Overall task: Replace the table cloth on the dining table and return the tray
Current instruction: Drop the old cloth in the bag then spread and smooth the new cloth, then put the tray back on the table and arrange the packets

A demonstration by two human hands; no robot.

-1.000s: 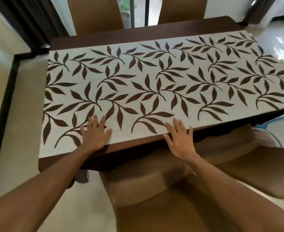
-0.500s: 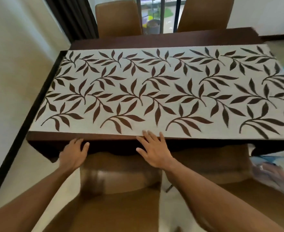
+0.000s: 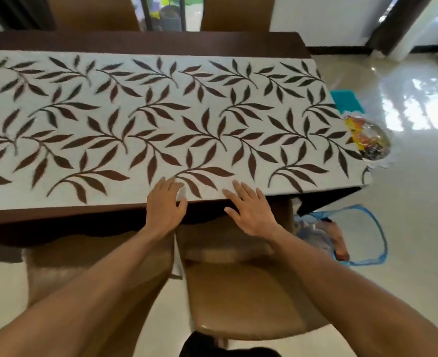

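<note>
A white table cloth (image 3: 161, 119) with a brown leaf pattern lies flat along the dark wooden dining table (image 3: 145, 42). My left hand (image 3: 165, 206) rests flat on the cloth's near edge, fingers straight. My right hand (image 3: 250, 211) lies flat beside it, fingers spread, fingertips on the same near edge. A clear tray (image 3: 367, 136) holding colourful wrapped items shows just beyond the table's right end, partly hidden by the cloth's corner.
Two brown chairs (image 3: 238, 279) stand tucked in front of me and two more at the far side (image 3: 236, 12). A teal flat item (image 3: 348, 100) and a blue-edged clear bag (image 3: 352, 235) lie on the glossy floor at the right.
My view and both hands have shifted right along the table's near edge. My left hand moved from the bare table edge onto the cloth. The tray has come into view.
</note>
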